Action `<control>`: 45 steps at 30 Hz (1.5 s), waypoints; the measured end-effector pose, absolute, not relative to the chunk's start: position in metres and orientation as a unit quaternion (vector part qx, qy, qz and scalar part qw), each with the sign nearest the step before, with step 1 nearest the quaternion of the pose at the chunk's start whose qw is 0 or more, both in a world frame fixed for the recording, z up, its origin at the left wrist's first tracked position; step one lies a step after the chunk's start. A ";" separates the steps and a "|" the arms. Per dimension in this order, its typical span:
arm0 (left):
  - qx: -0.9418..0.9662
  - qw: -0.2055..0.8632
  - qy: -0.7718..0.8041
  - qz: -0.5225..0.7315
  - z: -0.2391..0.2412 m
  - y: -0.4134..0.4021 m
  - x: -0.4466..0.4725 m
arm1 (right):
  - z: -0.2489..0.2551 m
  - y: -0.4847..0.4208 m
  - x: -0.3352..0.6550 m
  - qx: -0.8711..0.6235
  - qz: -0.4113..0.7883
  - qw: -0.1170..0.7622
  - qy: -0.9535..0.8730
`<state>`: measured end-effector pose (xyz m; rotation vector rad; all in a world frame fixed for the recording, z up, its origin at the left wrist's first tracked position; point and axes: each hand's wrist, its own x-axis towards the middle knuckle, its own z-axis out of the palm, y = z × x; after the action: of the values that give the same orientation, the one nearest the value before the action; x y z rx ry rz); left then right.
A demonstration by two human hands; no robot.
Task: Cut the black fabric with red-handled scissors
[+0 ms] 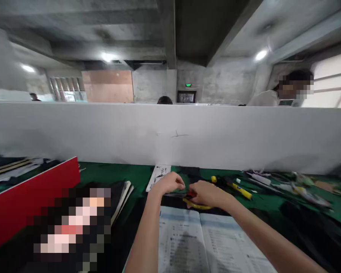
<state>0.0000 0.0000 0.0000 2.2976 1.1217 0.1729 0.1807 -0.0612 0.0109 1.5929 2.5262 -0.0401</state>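
My left hand (169, 183) and my right hand (208, 194) meet over the far edge of an open printed booklet (204, 242) on a green-topped desk (116, 174). Both hands have curled fingers pinched around a small dark object (188, 190) between them; it is blurred and I cannot tell what it is. A yellow curved piece (197, 206) with a red bit lies just under my right hand. A white printed sheet (158, 175) lies beyond my left hand.
A white partition wall (170, 132) closes the desk's far side; other people's heads show above it. A red panel (31, 201) stands at the left beside dark notebooks. Yellow-handled tools (240, 189) and mixed small parts (295, 185) lie at the right.
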 end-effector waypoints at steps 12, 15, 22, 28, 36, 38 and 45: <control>0.864 0.283 0.409 0.081 0.000 0.005 -0.003 | 0.015 -0.069 0.169 0.547 -0.011 0.076 0.834; 0.864 0.285 0.407 0.084 0.001 0.005 -0.003 | 0.015 -0.067 0.167 0.539 -0.003 0.078 0.838; 0.862 0.293 0.401 0.103 0.012 -0.005 0.002 | 0.010 -0.067 0.157 0.532 0.015 0.083 0.843; 0.829 0.262 0.480 0.119 0.008 0.001 -0.012 | 0.002 -0.067 0.158 0.539 0.015 0.058 0.840; 0.774 0.255 0.579 -0.005 -0.004 0.008 -0.040 | -0.006 -0.072 0.166 0.540 -0.024 0.039 0.841; 0.771 0.264 0.578 -0.031 -0.005 0.007 -0.040 | -0.009 -0.073 0.168 0.537 -0.033 0.033 0.842; 0.771 0.276 0.572 -0.044 -0.012 0.007 -0.040 | -0.014 -0.072 0.170 0.546 -0.032 0.016 0.837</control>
<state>-0.0398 0.0069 -0.0120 2.0721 1.5381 -0.1184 0.1702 -0.0717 -0.0136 1.6976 2.6034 -0.0996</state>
